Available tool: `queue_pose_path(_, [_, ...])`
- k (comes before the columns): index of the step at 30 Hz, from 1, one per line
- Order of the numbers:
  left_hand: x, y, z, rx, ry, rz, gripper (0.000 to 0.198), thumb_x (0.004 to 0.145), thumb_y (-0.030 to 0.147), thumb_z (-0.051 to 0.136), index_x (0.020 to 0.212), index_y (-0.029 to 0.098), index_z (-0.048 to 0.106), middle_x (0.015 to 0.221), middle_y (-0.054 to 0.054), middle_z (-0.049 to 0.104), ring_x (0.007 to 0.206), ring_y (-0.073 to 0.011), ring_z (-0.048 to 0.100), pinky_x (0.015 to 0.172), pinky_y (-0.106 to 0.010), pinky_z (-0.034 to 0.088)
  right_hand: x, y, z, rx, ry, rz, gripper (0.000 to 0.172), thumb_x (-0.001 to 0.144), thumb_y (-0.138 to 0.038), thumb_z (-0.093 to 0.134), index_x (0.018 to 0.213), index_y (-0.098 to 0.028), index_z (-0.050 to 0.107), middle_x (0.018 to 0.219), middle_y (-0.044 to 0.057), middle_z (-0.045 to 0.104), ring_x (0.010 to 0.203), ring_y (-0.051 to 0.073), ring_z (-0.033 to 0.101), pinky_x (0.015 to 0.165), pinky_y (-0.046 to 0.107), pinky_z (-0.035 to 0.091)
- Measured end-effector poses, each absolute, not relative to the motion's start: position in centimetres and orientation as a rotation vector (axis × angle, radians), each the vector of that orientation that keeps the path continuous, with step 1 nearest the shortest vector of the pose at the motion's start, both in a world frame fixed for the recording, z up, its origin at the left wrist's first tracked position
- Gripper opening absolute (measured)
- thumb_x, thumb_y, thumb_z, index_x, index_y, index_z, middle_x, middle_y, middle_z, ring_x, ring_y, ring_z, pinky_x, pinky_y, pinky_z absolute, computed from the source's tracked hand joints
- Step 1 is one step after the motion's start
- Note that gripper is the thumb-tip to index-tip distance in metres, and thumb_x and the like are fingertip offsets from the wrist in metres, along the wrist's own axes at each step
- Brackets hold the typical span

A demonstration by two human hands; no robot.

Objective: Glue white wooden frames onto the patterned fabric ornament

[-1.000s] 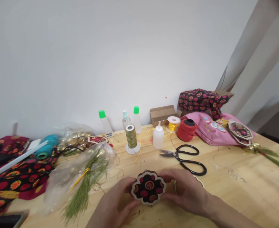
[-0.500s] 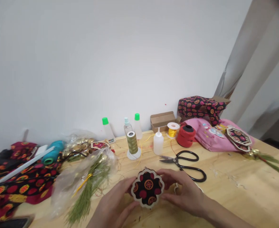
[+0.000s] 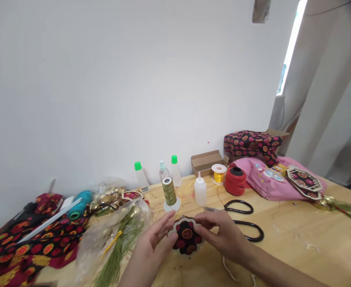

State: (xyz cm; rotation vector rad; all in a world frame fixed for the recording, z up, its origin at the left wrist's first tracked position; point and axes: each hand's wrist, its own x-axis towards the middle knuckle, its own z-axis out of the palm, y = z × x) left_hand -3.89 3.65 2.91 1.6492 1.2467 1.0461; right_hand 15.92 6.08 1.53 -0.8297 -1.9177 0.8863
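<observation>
The left hand and right hand are holding the ornament between them over the table. Cloth is already filling its pale border; nothing is visibly hanging from it, while the pendant on the pink bag is trailing a tassel.

There are two hands, four bottles and four spools.

The left hand and right hand have shifted thumbs over the ornament; the right now hides the scissors' pivot.
</observation>
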Motion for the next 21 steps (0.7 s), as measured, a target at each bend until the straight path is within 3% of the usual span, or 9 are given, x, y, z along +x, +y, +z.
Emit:
queue_pose_path(5, [-2.9, 4.5, 2.0, 1.562, 1.210, 1.217, 0.026, 0.070, 0.043, 0.063, 0.084, 0.023, 0.073, 0.085, -0.003, 0.074, 0.077, -0.0210, 0.069, 0.072, -0.029, 0.056, 15.7, 6.3, 1.9, -0.797, -1.970, 0.617, 0.015, 0.082, -0.022, 0.053, 0.084, -0.017, 0.067, 0.069, 0.002, 0.068, 0.061, 0.013, 0.060, 0.059, 0.022, 0.045])
queue_pose_path(9, [-3.1, 4.7, 0.9, 1.584, 1.191, 1.255, 0.019, 0.070, 0.038, 0.064, 0.082, 0.025, 0.074, 0.080, -0.002, 0.074, 0.071, -0.0202, 0.070, 0.067, -0.027, 0.057, 15.5, 6.4, 1.5, -0.752, -1.945, 0.579, 0.015, 0.082, -0.025, 0.054, 0.082, -0.017, 0.067, 0.070, 0.003, 0.069, 0.063, 0.014, 0.061, 0.061, 0.023, 0.044])
queue_pose_path(15, [-3.1, 4.8, 0.1, 1.592, 1.195, 1.196, 0.022, 0.072, 0.038, 0.063, 0.085, 0.023, 0.073, 0.085, -0.003, 0.074, 0.077, -0.0223, 0.069, 0.073, -0.031, 0.055, 15.6, 6.5, 0.9, -0.746, -1.952, 0.478, 0.021, 0.083, -0.029, 0.050, 0.083, -0.018, 0.068, 0.068, 0.005, 0.068, 0.063, 0.015, 0.060, 0.061, 0.026, 0.044])
queue_pose_path(21, [-2.8, 4.6, -0.5, 1.338, 1.284, 1.233, 0.031, 0.062, 0.045, 0.070, 0.079, 0.019, 0.074, 0.081, -0.007, 0.074, 0.074, -0.0244, 0.068, 0.068, -0.033, 0.056, 15.4, 6.1, 0.8, -0.819, -1.866, 0.524, 0.019, 0.081, -0.029, 0.053, 0.077, -0.019, 0.068, 0.062, 0.003, 0.068, 0.056, 0.014, 0.060, 0.054, 0.023, 0.043])
